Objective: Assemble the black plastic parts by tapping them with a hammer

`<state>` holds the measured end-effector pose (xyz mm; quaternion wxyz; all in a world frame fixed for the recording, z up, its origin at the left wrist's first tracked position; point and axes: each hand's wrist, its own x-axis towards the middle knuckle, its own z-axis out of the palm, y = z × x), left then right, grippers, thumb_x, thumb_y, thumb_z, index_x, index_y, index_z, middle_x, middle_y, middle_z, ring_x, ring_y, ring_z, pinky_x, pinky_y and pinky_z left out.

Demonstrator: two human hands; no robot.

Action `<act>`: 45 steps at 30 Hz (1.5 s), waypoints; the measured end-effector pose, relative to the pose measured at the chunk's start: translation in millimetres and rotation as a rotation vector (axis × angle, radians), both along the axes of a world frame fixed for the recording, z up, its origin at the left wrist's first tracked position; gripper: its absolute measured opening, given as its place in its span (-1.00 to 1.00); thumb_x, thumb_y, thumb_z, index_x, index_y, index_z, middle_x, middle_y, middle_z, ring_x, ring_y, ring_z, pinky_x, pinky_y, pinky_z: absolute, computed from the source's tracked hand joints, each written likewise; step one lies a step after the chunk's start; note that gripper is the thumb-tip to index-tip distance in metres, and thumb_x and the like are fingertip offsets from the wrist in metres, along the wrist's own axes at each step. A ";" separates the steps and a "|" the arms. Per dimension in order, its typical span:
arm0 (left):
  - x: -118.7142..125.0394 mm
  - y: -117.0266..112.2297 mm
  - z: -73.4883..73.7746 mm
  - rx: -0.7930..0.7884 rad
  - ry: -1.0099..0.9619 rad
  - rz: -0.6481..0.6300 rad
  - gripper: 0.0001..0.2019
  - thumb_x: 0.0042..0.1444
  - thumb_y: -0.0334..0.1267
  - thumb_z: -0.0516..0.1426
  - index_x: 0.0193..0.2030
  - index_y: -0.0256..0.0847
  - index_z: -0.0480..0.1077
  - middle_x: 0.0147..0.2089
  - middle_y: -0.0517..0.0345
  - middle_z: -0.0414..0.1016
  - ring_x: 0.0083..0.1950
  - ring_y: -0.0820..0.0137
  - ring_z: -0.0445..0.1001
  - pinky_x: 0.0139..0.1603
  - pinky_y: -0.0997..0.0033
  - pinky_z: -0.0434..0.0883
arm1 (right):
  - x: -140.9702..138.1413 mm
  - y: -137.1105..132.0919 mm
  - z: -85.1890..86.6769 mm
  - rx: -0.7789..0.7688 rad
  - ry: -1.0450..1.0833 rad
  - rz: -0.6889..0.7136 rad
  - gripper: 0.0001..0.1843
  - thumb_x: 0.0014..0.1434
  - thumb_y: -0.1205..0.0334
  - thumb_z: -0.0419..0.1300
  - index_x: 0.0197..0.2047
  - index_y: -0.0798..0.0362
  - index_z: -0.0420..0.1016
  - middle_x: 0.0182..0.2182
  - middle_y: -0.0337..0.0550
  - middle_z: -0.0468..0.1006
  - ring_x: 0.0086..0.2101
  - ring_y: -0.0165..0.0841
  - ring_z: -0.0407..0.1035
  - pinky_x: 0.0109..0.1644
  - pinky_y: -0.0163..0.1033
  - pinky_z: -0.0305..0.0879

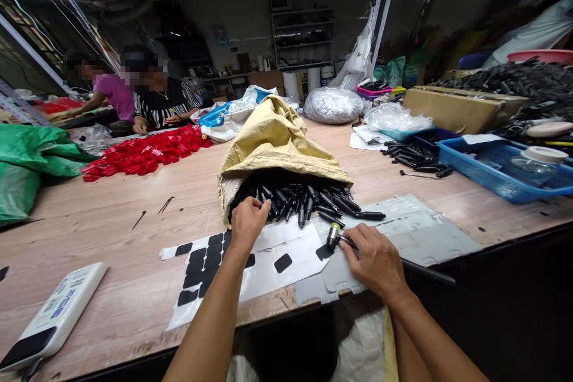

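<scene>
A yellow woven sack [277, 143] lies open on the wooden table [111, 239], spilling several black plastic parts [304, 200]. My left hand [248, 222] is closed at the sack's mouth, fingers curled on one of the black parts. My right hand [376, 262] grips a small hammer [333, 234] with a metal head, whose black handle runs out to the right past the table edge. The hammer head rests near a black pad on a white sheet [273, 262] that carries several black adhesive pads [201, 268]. A grey metal plate [403, 230] lies under my right hand.
Two people sit at the far left behind a heap of red parts [143, 155]. A green sack [27, 161] lies at left, a white device [58, 313] near the front edge. A blue tray [496, 173], a cardboard box [461, 108] and more black parts [412, 155] stand at right.
</scene>
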<state>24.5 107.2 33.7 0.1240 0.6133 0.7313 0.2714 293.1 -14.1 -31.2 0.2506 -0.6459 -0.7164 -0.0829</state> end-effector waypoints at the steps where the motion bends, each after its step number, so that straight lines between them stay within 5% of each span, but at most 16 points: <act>1: -0.1 8.9 -3.4 -0.009 0.011 0.003 -0.76 0.09 -0.03 0.18 -0.35 -0.18 0.48 -0.36 0.00 0.59 -0.20 0.13 0.55 -0.20 0.28 0.34 | 0.2 0.1 0.1 0.001 0.004 0.000 -0.87 0.32 0.15 0.14 -0.20 -0.01 0.47 -0.28 -0.15 0.46 -0.19 -0.23 0.31 -0.09 -0.17 0.14; 4: 0.3 17.2 -9.6 -0.034 0.036 0.010 -0.85 -0.02 -0.13 0.22 -0.42 -0.16 0.45 -0.38 -0.03 0.58 -0.19 0.06 0.55 -0.23 0.25 0.32 | 0.4 0.1 0.8 0.004 0.016 0.001 -0.87 0.31 0.15 0.14 -0.19 -0.01 0.47 -0.27 -0.15 0.46 -0.19 -0.23 0.31 -0.09 -0.18 0.14; 9: -3.8 -4.2 -10.8 -0.019 -0.001 0.005 -0.84 -0.09 -0.19 0.23 -0.36 -0.15 0.40 -0.40 0.09 0.52 -0.24 0.16 0.53 -0.25 0.30 0.33 | -0.6 -0.6 2.8 -0.005 0.024 -0.004 -0.88 0.30 0.16 0.15 -0.19 -0.01 0.47 -0.27 -0.14 0.46 -0.19 -0.23 0.31 -0.09 -0.17 0.14; 13: 8.0 -37.8 -16.1 -0.006 -0.503 -0.174 -0.56 -0.01 -0.16 0.23 0.03 -0.12 0.30 -0.39 0.30 0.44 -0.40 0.36 0.48 -0.34 0.40 0.38 | -1.5 -0.9 3.4 -0.023 0.029 -0.008 -0.88 0.30 0.15 0.16 -0.18 -0.01 0.47 -0.26 -0.14 0.46 -0.17 -0.22 0.31 -0.09 -0.17 0.14; 17: 33.1 -68.2 -32.6 -0.131 -0.813 -0.478 -0.68 0.02 -0.10 0.29 -0.14 -0.14 0.35 -0.28 0.24 0.48 -0.33 0.40 0.48 -0.30 0.43 0.38 | -2.0 -1.4 4.1 -0.024 0.032 -0.017 -0.87 0.30 0.15 0.15 -0.19 -0.01 0.47 -0.26 -0.14 0.46 -0.17 -0.22 0.31 -0.09 -0.17 0.14; 25: 36.6 -81.3 -52.2 0.080 -0.271 -0.486 -0.86 -0.01 -0.28 0.35 -0.28 -0.11 0.52 -0.22 0.16 0.55 -0.05 0.19 0.37 0.00 0.20 0.29 | 0.4 -1.8 2.8 0.001 0.041 0.010 -0.84 0.23 0.28 0.16 -0.11 -0.02 0.49 -0.23 -0.15 0.48 -0.16 -0.21 0.32 -0.06 -0.16 0.17; 33: 38.6 -82.7 -47.5 0.056 -0.219 -0.501 -0.86 -0.07 -0.34 0.35 -0.32 -0.10 0.55 -0.28 0.17 0.54 -0.10 0.20 0.36 -0.03 0.21 0.28 | 1.4 -3.3 13.0 0.080 0.148 0.070 -0.78 0.37 0.25 0.05 -0.02 0.00 0.50 -0.22 -0.13 0.52 -0.15 -0.26 0.41 -0.08 -0.21 0.28; 38: 39.3 -81.5 -50.1 0.042 -0.217 -0.491 -0.86 -0.09 -0.31 0.35 -0.34 -0.10 0.55 -0.30 0.18 0.54 -0.09 0.20 0.37 -0.03 0.21 0.26 | -20.8 -8.5 27.8 0.069 0.385 0.218 -0.74 0.39 0.22 0.03 0.03 0.00 0.50 -0.20 -0.10 0.56 -0.19 -0.30 0.47 -0.08 -0.22 0.39; 45: 40.1 -81.4 -50.5 0.032 -0.238 -0.476 -0.84 -0.11 -0.31 0.38 -0.35 -0.09 0.54 -0.28 0.20 0.56 -0.09 0.21 0.38 -0.03 0.23 0.25 | -50.1 -15.5 36.2 0.140 0.399 0.277 -0.69 0.39 0.26 0.03 0.12 -0.01 0.47 -0.16 -0.06 0.57 -0.17 -0.28 0.49 -0.05 -0.20 0.40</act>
